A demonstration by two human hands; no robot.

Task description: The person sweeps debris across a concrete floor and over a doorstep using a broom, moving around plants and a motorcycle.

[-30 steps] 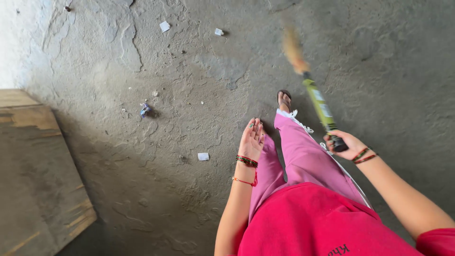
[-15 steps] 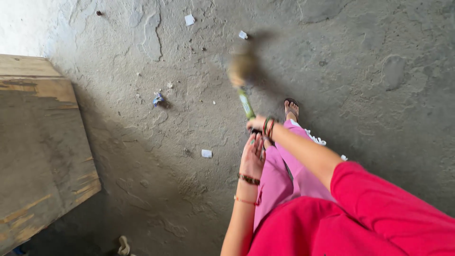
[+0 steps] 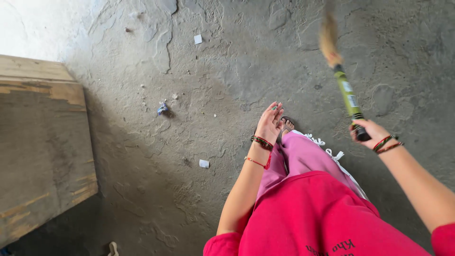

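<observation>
- Right hand [image 3: 367, 132]: fist closed round the dark butt end of a broom [image 3: 342, 80]. Green handle runs up and away from the hand; straw-coloured bristle head sits at the top of view, blurred, so can't tell if the tips touch the floor [image 3: 284, 61].
- Left hand [image 3: 270, 124]: holds nothing, fingers loosely spread, palm toward the leg, hanging just beside the pink trousers [image 3: 308, 159].
- Handling (judgement): broom looks light, since one hand carries it by the very end. Handle stiff and smooth, could slip in the palm. Bristles soft and springy. Best grip is the dark end cap, or higher up the green shaft for more control.
- Labels: two small pale rectangular stickers on the green handle, approx. mid-shaft, one above the other. Print too small to make out.
- Litter on the cracked grey concrete floor: crumpled blue-and-silver wrapper [image 3: 163, 109] left of the left hand, well apart; white paper square [image 3: 204, 163] nearer the person; another white scrap [image 3: 198, 39] far up.
- Worn wooden board [image 3: 42, 151] lies at left edge.
- Sandalled foot [image 3: 286, 124] just beyond the left hand.
</observation>
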